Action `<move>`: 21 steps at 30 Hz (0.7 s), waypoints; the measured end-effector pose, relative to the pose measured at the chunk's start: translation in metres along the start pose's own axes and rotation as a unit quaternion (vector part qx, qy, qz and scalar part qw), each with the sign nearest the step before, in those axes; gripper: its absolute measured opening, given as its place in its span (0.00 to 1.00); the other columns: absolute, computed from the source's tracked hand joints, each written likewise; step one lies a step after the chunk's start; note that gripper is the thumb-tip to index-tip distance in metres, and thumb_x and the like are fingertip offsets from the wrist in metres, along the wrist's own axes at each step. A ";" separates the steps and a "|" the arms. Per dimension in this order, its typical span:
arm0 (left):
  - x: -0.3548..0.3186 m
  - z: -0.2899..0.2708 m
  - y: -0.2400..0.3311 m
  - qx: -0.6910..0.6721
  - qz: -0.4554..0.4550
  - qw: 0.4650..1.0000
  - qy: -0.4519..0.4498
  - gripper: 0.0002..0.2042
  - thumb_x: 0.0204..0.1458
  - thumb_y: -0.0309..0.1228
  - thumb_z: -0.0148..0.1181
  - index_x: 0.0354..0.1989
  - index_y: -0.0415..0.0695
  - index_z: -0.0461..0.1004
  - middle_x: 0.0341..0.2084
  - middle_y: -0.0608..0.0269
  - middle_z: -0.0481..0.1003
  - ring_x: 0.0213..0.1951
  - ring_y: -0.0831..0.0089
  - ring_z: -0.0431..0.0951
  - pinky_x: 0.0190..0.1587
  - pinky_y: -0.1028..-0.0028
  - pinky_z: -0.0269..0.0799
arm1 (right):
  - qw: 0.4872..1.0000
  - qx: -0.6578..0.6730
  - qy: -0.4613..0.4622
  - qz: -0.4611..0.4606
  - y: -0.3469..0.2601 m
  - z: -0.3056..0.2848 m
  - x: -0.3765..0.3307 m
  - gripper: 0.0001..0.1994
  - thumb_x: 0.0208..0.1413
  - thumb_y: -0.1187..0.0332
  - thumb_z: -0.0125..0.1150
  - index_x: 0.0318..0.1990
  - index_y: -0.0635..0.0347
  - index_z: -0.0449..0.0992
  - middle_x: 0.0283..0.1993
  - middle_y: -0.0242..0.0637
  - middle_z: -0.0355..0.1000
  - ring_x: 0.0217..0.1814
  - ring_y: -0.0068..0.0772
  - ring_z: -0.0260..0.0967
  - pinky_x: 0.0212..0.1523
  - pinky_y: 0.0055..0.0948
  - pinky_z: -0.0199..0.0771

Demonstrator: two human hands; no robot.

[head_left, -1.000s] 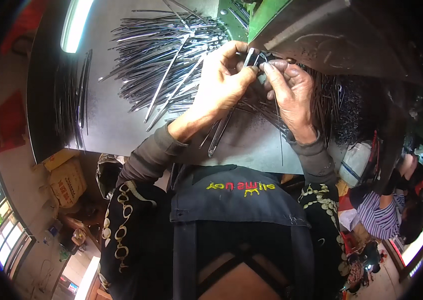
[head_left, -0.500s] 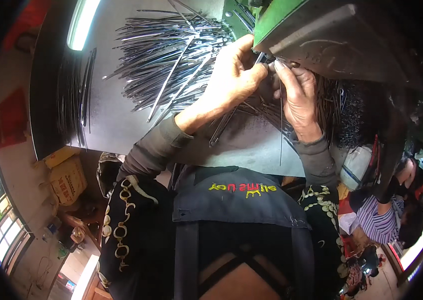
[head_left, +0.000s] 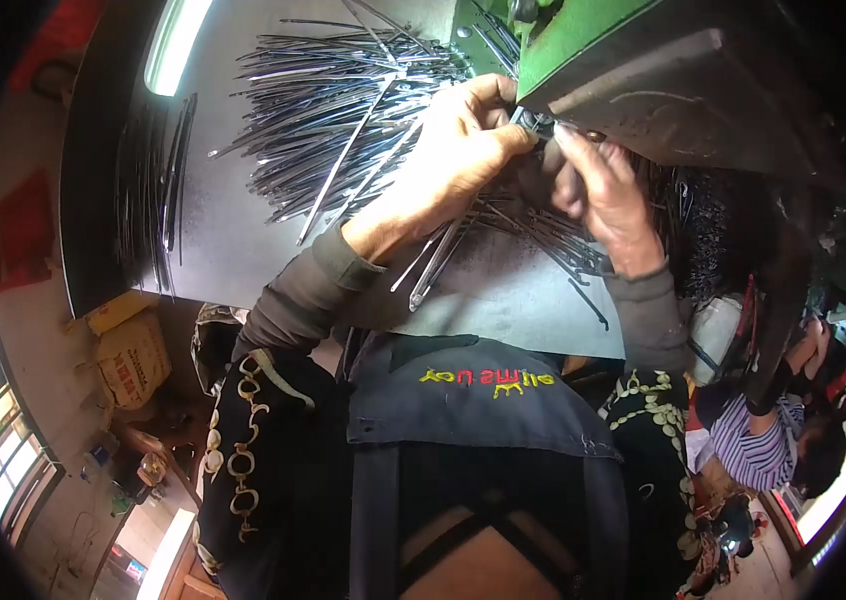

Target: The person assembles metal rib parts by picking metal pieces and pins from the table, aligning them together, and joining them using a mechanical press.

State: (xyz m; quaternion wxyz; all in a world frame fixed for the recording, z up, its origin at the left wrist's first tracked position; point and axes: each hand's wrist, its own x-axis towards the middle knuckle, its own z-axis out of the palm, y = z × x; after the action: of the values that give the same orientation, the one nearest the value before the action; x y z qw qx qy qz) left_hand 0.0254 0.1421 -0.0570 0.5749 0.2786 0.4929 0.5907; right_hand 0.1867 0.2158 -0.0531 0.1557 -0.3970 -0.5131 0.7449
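Observation:
My left hand [head_left: 468,140] is under the front edge of a green machine [head_left: 583,40], with thumb and forefinger closed around a small grey metal piece [head_left: 533,122], which looks like the end of a thin metal strip. Close beside it on the right, my right hand [head_left: 608,195] has its fingers curled, their tips at the piece. Some of those fingers are smeared by motion, and what they hold is hidden. A large heap of thin dark metal strips [head_left: 328,120], like umbrella ribs, lies left of my left hand. More loose strips [head_left: 553,240] lie below my hands.
The strips rest on a grey metal sheet tabletop [head_left: 218,220]. A separate row of strips [head_left: 158,190] lies at its left edge. The machine's dark housing [head_left: 683,90] overhangs the right side. Further right are a white bag [head_left: 715,335] and a person in a striped top [head_left: 758,440].
My right hand has shifted slightly right and downward. The long thin rod that hung below it no longer shows there. My left hand stays nearly in place at the machine.

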 end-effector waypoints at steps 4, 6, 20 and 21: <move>-0.005 0.004 0.001 -0.089 -0.049 0.995 -0.004 0.08 0.44 0.18 0.58 0.32 0.38 0.67 0.15 0.68 0.69 0.14 0.85 0.65 0.16 0.82 0.59 | 0.995 0.012 -0.094 0.006 0.023 0.015 -0.018 0.19 0.61 0.59 0.48 0.29 0.67 0.74 0.21 0.37 0.72 0.21 0.25 0.71 0.22 0.21 0.73; -0.004 0.006 -0.003 -0.084 -0.037 0.996 0.007 0.08 0.44 0.18 0.58 0.32 0.38 0.67 0.15 0.69 0.69 0.13 0.85 0.64 0.15 0.82 0.58 | 0.993 0.024 -0.110 0.038 0.025 0.019 -0.022 0.19 0.61 0.59 0.47 0.30 0.69 0.75 0.22 0.38 0.73 0.21 0.25 0.71 0.24 0.22 0.74; 0.005 0.011 0.003 0.036 0.050 0.997 0.046 0.08 0.42 0.20 0.60 0.31 0.35 0.69 0.16 0.68 0.70 0.15 0.85 0.64 0.16 0.83 0.58 | 0.994 -0.028 -0.098 -0.029 0.018 0.008 -0.013 0.18 0.60 0.58 0.49 0.30 0.67 0.74 0.25 0.37 0.73 0.20 0.22 0.70 0.20 0.21 0.74; 0.003 0.012 0.003 0.046 0.062 0.996 0.043 0.08 0.42 0.21 0.60 0.31 0.34 0.69 0.16 0.67 0.70 0.15 0.85 0.64 0.17 0.83 0.59 | 0.994 -0.027 -0.099 -0.028 0.017 0.008 -0.014 0.18 0.60 0.58 0.49 0.30 0.67 0.74 0.25 0.37 0.73 0.20 0.22 0.70 0.20 0.21 0.74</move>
State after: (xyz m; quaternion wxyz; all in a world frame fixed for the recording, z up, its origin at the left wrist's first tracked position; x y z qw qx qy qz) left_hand 0.0338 0.1488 -0.0505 0.5016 0.3091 0.5259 0.6134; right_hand 0.1920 0.1946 -0.0609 0.1141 -0.3106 -0.5572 0.7616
